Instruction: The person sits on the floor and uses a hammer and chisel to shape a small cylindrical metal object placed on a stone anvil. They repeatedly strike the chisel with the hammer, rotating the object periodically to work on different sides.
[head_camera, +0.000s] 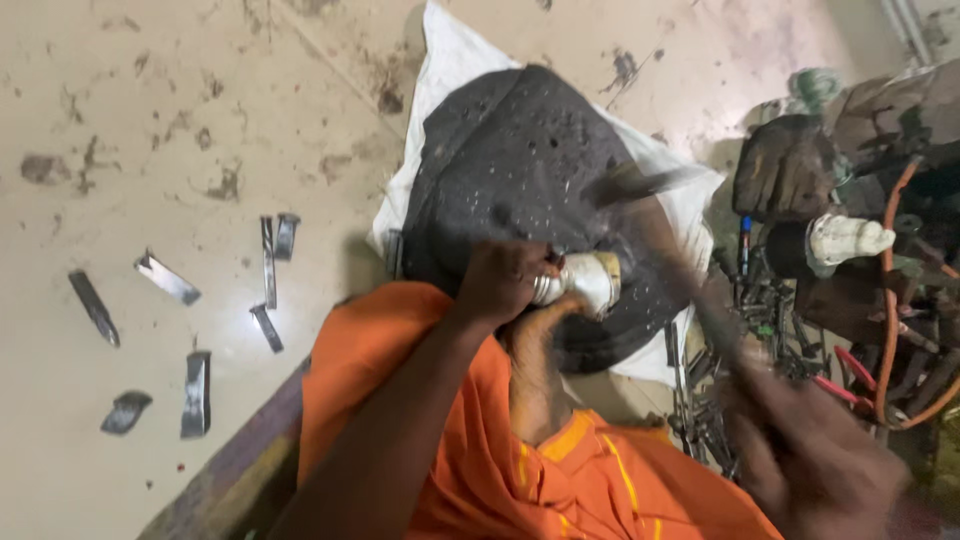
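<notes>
One big dark stone, rounded and pitted, fills the middle of the view and lies on a white sack spread over the stained pale floor. At six o'clock from the stone, orange cloth covers the person's lap and a bare foot rises from it to the stone's near edge. At three o'clock from the stone sits a heap of dark tools and scrap, with orange cable looping through it and a white moulded piece on top; a scatter of dark metal rods lies at its near side.

The right hand, at about five o'clock from the stone, is smeared by motion; it seems wrapped around the handle of a hammer whose blurred head hangs over the stone's right part, but how the fingers lie I cannot tell.

The left hand is closed in a fist around a short metal chisel, which lies against the stone's near edge at about six o'clock, its pale, wrapped end sticking out to the right of the fist.

At nine o'clock from the stone, several small flat metal blades lie scattered on the floor, well apart from both hands.
</notes>
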